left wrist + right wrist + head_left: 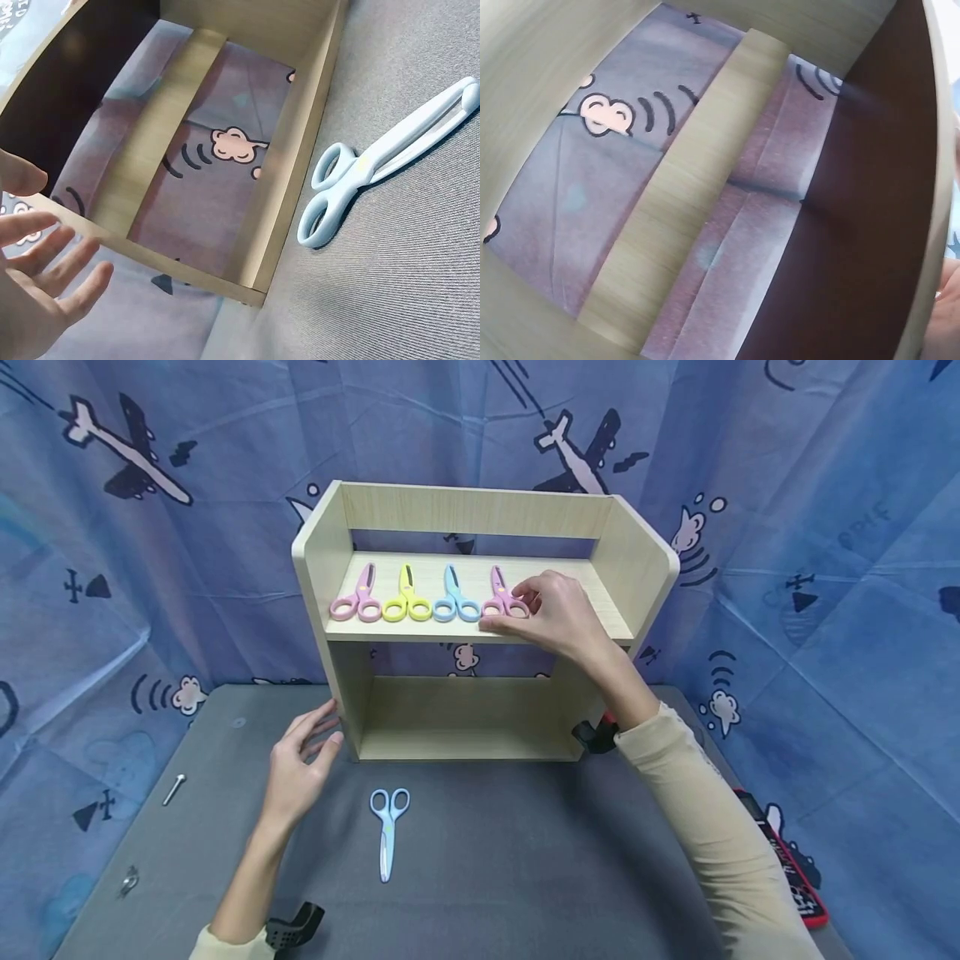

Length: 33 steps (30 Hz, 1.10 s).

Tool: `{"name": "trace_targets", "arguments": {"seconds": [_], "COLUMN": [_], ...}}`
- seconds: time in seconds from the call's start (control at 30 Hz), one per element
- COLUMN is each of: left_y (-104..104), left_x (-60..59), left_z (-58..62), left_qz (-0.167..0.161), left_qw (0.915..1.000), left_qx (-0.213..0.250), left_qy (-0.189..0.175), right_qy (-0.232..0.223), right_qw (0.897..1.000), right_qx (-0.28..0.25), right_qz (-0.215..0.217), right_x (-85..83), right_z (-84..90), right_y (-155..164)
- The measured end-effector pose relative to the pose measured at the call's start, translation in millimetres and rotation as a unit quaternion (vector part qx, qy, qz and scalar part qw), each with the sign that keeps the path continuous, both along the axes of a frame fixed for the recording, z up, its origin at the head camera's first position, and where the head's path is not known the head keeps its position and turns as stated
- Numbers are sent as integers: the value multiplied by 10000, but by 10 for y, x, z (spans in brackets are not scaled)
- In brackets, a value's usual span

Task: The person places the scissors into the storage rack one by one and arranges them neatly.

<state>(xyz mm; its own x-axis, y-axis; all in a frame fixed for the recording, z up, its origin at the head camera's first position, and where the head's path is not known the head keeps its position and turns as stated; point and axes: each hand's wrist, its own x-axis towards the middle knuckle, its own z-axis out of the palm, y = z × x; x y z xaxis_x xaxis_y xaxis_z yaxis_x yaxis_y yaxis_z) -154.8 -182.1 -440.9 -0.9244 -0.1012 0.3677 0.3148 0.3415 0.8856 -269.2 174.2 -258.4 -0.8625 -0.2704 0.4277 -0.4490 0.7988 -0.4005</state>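
Observation:
On the upper board of a small wooden shelf [480, 631] lie pink scissors [365, 585], yellow scissors [406, 602], blue scissors [453, 602] and, at the right end, a second pair of pink scissors [497, 581]. My right hand [558, 614] holds that last pair at its handles, thumb and fingers bent about the loops. Only a sliver of this hand [943, 311] shows in the right wrist view. Fingers loosely spread, my left hand [300, 768] rests its fingertips at the shelf's left side panel. Light blue scissors [387, 835] lie on the table before the shelf, loops toward it.
A bolt [174, 789] and a small metal piece [129, 881] lie on the grey table [480, 893] at the left. At the right edge is a red and black object [795, 877], partly behind the right sleeve. A blue patterned curtain [225, 568] hangs behind.

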Motion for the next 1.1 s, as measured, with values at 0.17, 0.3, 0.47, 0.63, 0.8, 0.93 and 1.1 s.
{"name": "trace_targets", "arguments": {"seconds": [0.17,0.3,0.47,0.63,0.8,0.93,1.1], "left_y": [-8,-8,-4,-3,-7,-1,0], "left_x": [-5,-5,-7,0,3,3,8], "left_z": [-8,-14,-17,-17,-16,-12,-11], "left_qz": [-35,-36,-23,-49,-52,-59,-96], "left_qw": [10000,10000,10000,10000,9999,9999,9999], "left_qx": [10,-15,-23,-39,-132,-126,-77], "left_qy": [30,60,82,76,56,44,45], "right_qy": [276,1026,1494,1005,-306,-1536,-2618], "right_qw": [9984,9884,9729,9671,9595,9409,9134], "right_qx": [-467,-926,-1106,-1090,-1140,-1122,-774], "right_qz": [145,632,1375,2068,2559,2802,3020], "right_x": [149,364,674,926,990,934,860], "right_z": [-50,-168,-392,-776,-1250,-1668,-2072], "right_y": [31,18,-72,-265,-510,-676,-848]}}
